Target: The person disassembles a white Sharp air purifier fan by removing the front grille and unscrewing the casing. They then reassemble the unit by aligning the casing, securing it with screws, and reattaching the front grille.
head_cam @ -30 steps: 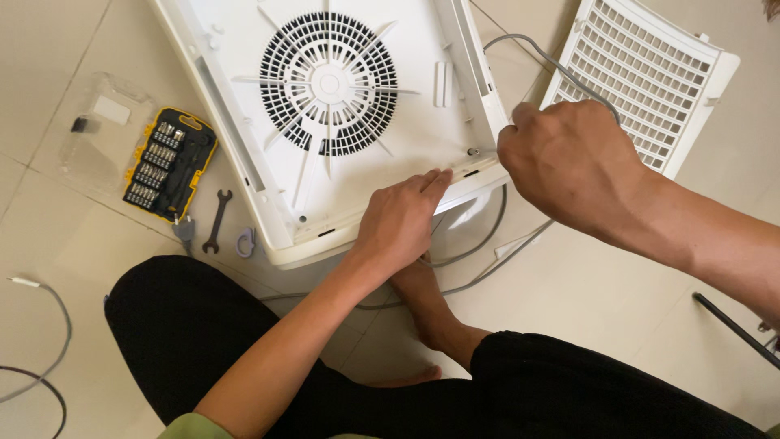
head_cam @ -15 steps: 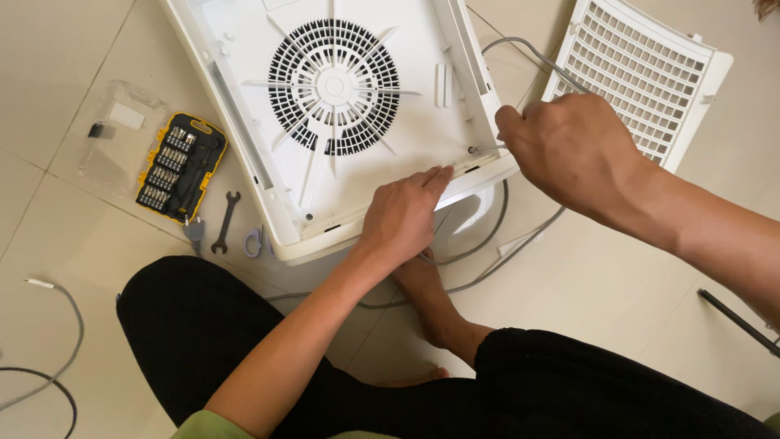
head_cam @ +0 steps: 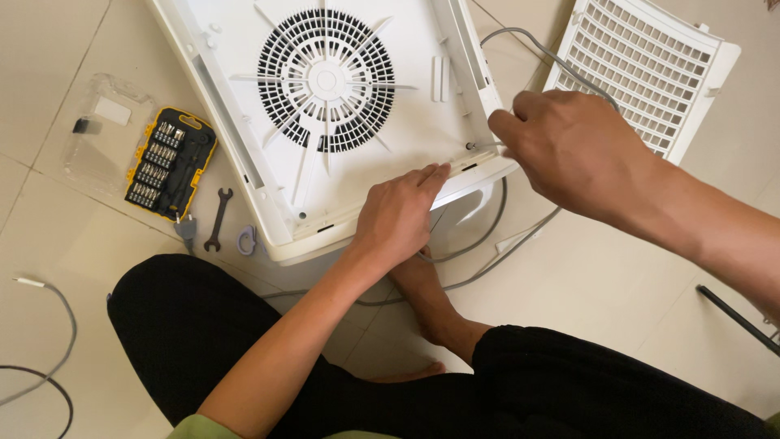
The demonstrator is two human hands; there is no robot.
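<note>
Left hand (head_cam: 398, 218) lying open, bracing white fan housing (head_cam: 244, 97); right hand (head_cam: 573, 150) at 3 o'clock is gripping thin tool (head_cam: 486, 145).

A yellow bit set case (head_cam: 170, 165), small wrench (head_cam: 218, 218) and white grille (head_cam: 647, 71) lie on the tiled floor (head_cam: 49, 244)

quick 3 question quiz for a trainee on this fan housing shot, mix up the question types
1. True or false: the left hand rests flat on the near edge of the white fan housing.
2. What does the right hand grip at the housing's corner? A) a thin tool B) the small spanner C) the white grille panel
3. Fill in: the yellow bit set case lies on the floor, on the ____ of the housing in the picture.

Key: 1 true; 2 A; 3 left
</note>
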